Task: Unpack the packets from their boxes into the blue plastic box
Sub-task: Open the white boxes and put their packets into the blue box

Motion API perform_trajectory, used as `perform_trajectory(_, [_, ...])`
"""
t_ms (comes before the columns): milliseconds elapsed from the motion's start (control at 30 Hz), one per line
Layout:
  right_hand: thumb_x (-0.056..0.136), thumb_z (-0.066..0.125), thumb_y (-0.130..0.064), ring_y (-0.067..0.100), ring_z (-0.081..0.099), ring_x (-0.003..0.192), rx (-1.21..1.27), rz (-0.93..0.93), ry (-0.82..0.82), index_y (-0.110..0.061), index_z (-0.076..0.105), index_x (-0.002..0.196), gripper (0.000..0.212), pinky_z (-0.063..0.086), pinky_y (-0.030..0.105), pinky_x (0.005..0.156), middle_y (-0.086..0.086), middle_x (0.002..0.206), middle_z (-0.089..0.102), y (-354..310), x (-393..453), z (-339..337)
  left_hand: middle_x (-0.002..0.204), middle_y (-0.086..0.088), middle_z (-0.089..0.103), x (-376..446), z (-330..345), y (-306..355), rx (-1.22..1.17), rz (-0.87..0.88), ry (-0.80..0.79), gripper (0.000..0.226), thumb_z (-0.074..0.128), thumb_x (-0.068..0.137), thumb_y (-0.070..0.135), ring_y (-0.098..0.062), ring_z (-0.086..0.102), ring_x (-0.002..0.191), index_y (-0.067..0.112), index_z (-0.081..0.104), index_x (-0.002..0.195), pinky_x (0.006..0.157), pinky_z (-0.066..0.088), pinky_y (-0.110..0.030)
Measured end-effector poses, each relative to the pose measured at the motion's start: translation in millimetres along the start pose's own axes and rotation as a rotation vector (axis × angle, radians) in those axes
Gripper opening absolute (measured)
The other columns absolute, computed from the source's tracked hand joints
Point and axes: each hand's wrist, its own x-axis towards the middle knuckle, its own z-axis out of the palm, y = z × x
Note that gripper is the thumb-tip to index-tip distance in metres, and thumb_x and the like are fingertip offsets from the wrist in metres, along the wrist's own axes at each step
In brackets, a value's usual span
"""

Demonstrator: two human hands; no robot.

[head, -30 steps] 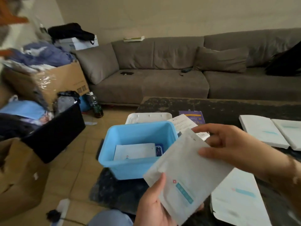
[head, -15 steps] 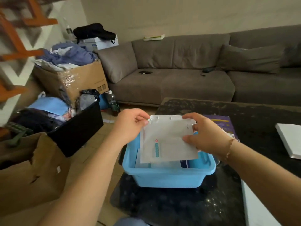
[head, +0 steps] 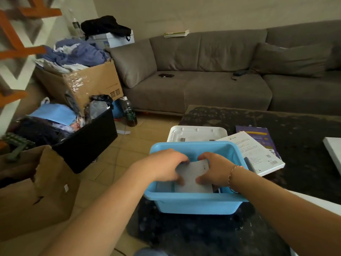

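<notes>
Pressing the white packet (head: 191,179) down into the blue plastic box (head: 195,203) is the step we judge to be in hand. Our left hand (head: 168,166) has its grip on the left edge of the packet, with the fingers curled over it, and our right hand (head: 214,170) holds the right edge in the same way. The packet is inside the box and lies low, over another pale packet (head: 164,186) that shows at the left side of the bottom. We cannot tell if it rests fully flat yet.

To do this step well, we should lay the packet level on the ones below, with its edges along the walls of the box, so that more packets can go on top. We should let go with both hands together, so it does not tip on one side.

The box stands at the near left corner of the dark bench (head: 295,126). Behind it lies a white lid (head: 195,133), and just beside it to the right are a white flat box (head: 256,154) and a purple flat box (head: 258,135), which may hold the next packets.
</notes>
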Motion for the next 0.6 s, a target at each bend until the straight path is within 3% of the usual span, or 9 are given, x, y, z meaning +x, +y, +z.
perform_trajectory(133, [0.080, 0.075, -0.037, 0.025, 0.055, 0.117, -0.259, 0.010, -0.009, -0.019, 0.030, 0.145, 0.081, 0.048, 0.034, 0.095, 0.007, 0.134, 0.052, 0.8, -5.6, -2.4, 0.110, 0.011, 0.062, 0.9, 4.0, 1.4, 0.092, -0.020, -0.033, 0.050, 0.078, 0.072, 0.045, -0.016, 0.059, 0.100, 0.035, 0.058, 0.116, 0.079, 0.053, -0.040])
perform_trajectory(300, [0.087, 0.067, -0.033, 0.023, 0.058, 0.108, -0.437, 0.012, -0.066, -0.016, 0.045, 0.127, 0.049, 0.049, 0.034, 0.093, 0.006, 0.124, 0.058, 3.0, -8.5, -2.6, 0.110, 0.003, 0.062, 0.9, 0.1, 3.7, 0.117, -0.050, -0.092, 0.045, 0.079, 0.077, 0.037, -0.023, 0.059, 0.097, 0.025, 0.061, 0.117, 0.080, 0.053, -0.041])
perform_trajectory(333, [0.089, 0.064, -0.029, 0.024, 0.059, 0.109, -0.467, -0.006, -0.074, -0.015, 0.041, 0.133, 0.051, 0.049, 0.034, 0.093, 0.008, 0.125, 0.058, 1.9, -9.2, -2.2, 0.109, 0.003, 0.062, 0.7, -0.9, 3.8, 0.110, -0.052, -0.100, 0.044, 0.079, 0.077, 0.034, -0.023, 0.059, 0.097, 0.024, 0.061, 0.116, 0.081, 0.054, -0.042])
perform_trajectory(433, [0.095, 0.055, -0.017, 0.027, 0.060, 0.112, -0.550, -0.080, -0.084, -0.013, 0.005, 0.154, 0.078, 0.048, 0.036, 0.095, 0.012, 0.127, 0.058, -1.7, -10.1, -2.6, 0.111, 0.002, 0.061, 1.9, -3.2, 3.9, 0.089, -0.051, -0.110, 0.044, 0.078, 0.079, 0.030, -0.022, 0.058, 0.098, 0.024, 0.060, 0.119, 0.082, 0.052, -0.039])
perform_trajectory(600, [0.093, 0.055, -0.011, 0.028, 0.061, 0.107, -0.578, -0.079, -0.137, -0.023, 0.002, 0.154, 0.082, 0.049, 0.039, 0.094, 0.013, 0.124, 0.058, 0.0, -7.0, -2.4, 0.111, 0.005, 0.061, 6.6, -3.9, 1.6, 0.059, -0.045, -0.133, 0.041, 0.076, 0.081, 0.031, -0.020, 0.057, 0.100, 0.026, 0.059, 0.119, 0.083, 0.051, -0.037])
